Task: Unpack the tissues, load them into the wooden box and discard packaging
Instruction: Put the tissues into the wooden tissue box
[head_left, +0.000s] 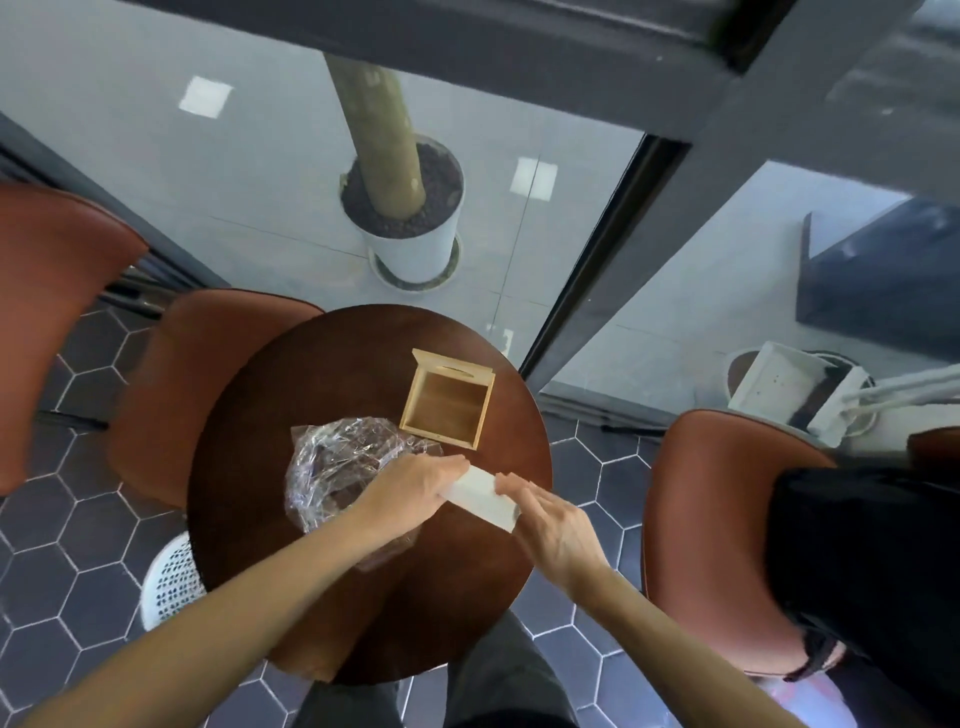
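Observation:
A white stack of tissues (480, 496) is held above the round dark wooden table (260, 415), tilted down to the right. My left hand (410, 491) grips its left end and my right hand (550, 525) holds its right end. The clear plastic packaging (337, 462) lies crumpled on the table under and left of my left hand. The wooden box (449, 402) stands open beyond the tissues, its inside bare and its lid tipped back.
Brown chairs (208, 374) stand left of the table, and another chair (717, 519) at the right carries a black bag. A white perforated bin (169, 582) sits on the hexagon-tiled floor at the table's lower left. Glass panes lie behind the table.

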